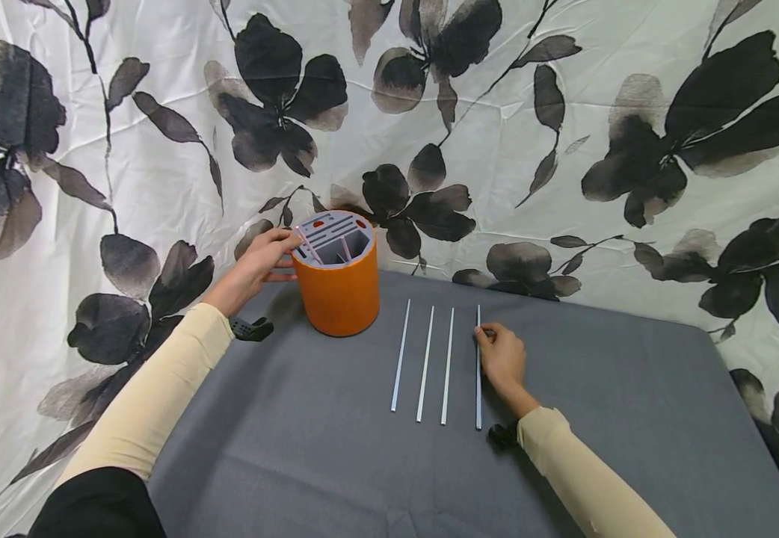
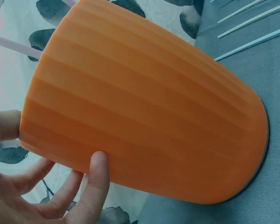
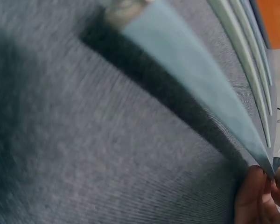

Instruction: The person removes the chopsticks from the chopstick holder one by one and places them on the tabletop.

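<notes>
An orange cylindrical desk organizer point(image 1: 337, 295) stands at the back of the table, its grey top divided into slots and compartments. Two thin pale pink sticks point(image 1: 345, 249) lean inside one compartment. My left hand point(image 1: 262, 261) holds the organizer at its left side, thumb at the rim and fingers against the orange wall point(image 2: 144, 102). With thumb and fingers, my right hand point(image 1: 504, 359) pinches a thin light-blue stick point(image 1: 478, 388) near its far end. In the right wrist view, this stick point(image 3: 191, 65) runs beside its dark shadow, the near end apart from the cloth.
Three more thin sticks lie roughly parallel between organizer and right hand: a bluish one point(image 1: 400, 362) and two whitish ones, point(image 1: 425, 366) among them. Grey cloth point(image 1: 309, 448) covers the table. A floral curtain point(image 1: 181, 45) hangs behind it.
</notes>
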Tool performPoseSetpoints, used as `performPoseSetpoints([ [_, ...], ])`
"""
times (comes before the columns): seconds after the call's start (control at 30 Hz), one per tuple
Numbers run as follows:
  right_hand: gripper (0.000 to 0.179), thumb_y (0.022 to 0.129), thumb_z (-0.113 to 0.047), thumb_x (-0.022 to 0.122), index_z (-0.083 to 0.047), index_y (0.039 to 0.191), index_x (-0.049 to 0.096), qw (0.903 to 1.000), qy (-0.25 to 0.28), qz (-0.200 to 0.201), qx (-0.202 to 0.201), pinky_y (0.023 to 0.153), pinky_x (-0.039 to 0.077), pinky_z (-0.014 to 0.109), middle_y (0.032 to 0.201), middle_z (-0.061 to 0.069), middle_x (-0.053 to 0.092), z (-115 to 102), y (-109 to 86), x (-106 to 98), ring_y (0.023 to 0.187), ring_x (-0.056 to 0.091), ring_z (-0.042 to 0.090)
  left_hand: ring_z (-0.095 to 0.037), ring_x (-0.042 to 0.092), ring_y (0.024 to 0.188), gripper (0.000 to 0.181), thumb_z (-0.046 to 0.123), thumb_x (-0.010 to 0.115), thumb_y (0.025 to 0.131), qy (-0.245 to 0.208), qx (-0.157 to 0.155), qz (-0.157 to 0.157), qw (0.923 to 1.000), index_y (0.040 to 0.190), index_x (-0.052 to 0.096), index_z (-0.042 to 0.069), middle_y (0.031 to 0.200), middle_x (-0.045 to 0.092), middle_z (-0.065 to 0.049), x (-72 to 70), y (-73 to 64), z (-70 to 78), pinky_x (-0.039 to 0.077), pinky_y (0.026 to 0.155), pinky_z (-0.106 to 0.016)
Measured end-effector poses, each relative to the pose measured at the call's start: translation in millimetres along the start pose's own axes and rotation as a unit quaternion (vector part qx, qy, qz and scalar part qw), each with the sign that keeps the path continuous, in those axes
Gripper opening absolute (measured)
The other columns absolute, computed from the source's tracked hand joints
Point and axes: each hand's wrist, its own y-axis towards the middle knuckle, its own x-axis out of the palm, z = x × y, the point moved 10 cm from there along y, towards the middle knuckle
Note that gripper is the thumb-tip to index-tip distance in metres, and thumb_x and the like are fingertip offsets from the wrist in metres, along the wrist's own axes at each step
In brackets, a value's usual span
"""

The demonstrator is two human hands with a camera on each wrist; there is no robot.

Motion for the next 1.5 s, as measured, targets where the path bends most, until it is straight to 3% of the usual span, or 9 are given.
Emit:
performPoseSetpoints([
  [0.27,0.026,0.103,-0.031,0.067,-0.009,0.115,0.074,0.9981,-0.053,0.007,-0.031,0.062,0.052,0.046,0.088,0.012,0.075,-3,2.7,4,0.072,0.068,0.028,-0.022,0.06,0.108,0.06,0.046,0.056,0.106,0.002,0.001,0.003,1.0,0.157,0.044,0.017,0.136,0.048,-0.007,0.1,-2.6,1.4,0.063,0.099,-0.042],
  [0.4,0.023,0.102,-0.03,0.069,-0.01,0.114,0.07,0.9971,-0.065,0.007,-0.04,0.066,0.054,0.055,0.088,0.013,0.074,-6,1.6,6,0.078,0.07,0.037,-0.022,0.06,0.108,0.06,0.045,0.057,0.106,0.001,0.003,0.003,1.0,0.157,0.044,0.016,0.135,0.048,-0.007,0.3,-3.5,2.6,0.062,0.101,-0.043],
  [0.77,0.024,0.102,-0.031,0.068,-0.011,0.115,0.066,0.9965,-0.076,-0.004,-0.035,0.062,0.052,0.058,0.087,0.017,0.072,-4,0.7,9,0.079,0.069,0.045,-0.021,0.059,0.108,0.06,0.045,0.056,0.106,0.002,0.004,-0.003,1.0,0.157,0.043,0.016,0.137,0.047,-0.008,1.9,-5.1,1.5,0.056,0.11,-0.049],
  [1.0,0.024,0.102,-0.029,0.069,-0.008,0.113,0.068,0.997,-0.06,0.001,-0.048,0.067,0.054,0.057,0.086,0.015,0.072,-8,0.4,4,0.076,0.069,0.04,-0.021,0.061,0.108,0.062,0.046,0.057,0.106,0.001,0.005,-0.001,1.0,0.157,0.043,0.015,0.137,0.048,-0.008,1.0,-4.4,1.6,0.058,0.106,-0.047],
  [1.13,0.022,0.104,-0.029,0.066,-0.01,0.112,0.07,0.9974,-0.051,0.011,-0.05,0.063,0.052,0.051,0.083,0.011,0.073,-12,-0.3,1,0.071,0.067,0.033,-0.023,0.06,0.111,0.06,0.046,0.056,0.106,0.001,0.006,-0.002,1.0,0.157,0.043,0.015,0.139,0.047,-0.01,1.4,-3.3,1.7,0.058,0.106,-0.048],
  [1.23,0.02,0.105,-0.028,0.064,-0.012,0.114,0.072,0.9976,-0.025,0.024,-0.06,0.062,0.049,0.041,0.086,0.007,0.072,-21,0.2,-1,0.074,0.066,0.028,-0.024,0.059,0.112,0.06,0.045,0.056,0.107,0.0,0.005,-0.002,1.0,0.157,0.043,0.016,0.14,0.047,-0.01,2.0,-3.6,2.4,0.058,0.107,-0.049],
  [1.33,0.02,0.104,-0.023,0.064,-0.009,0.117,0.072,0.9948,0.032,0.019,-0.095,0.067,0.048,0.034,0.094,0.009,0.073,-40,0.6,1,0.081,0.066,0.026,-0.024,0.059,0.112,0.06,0.045,0.056,0.106,0.0,0.003,0.001,1.0,0.157,0.043,0.016,0.139,0.047,-0.009,2.0,-3.7,2.5,0.06,0.104,-0.046],
  [1.5,0.027,0.104,-0.019,0.066,-0.004,0.127,0.068,0.9772,0.144,-0.038,-0.151,0.077,0.053,0.024,0.11,0.015,0.071,-75,-1.2,10,0.094,0.068,0.028,-0.022,0.058,0.111,0.062,0.046,0.057,0.106,0.003,0.001,-0.002,1.0,0.158,0.042,0.016,0.137,0.047,-0.008,2.1,-4.9,3.5,0.061,0.102,-0.043],
])
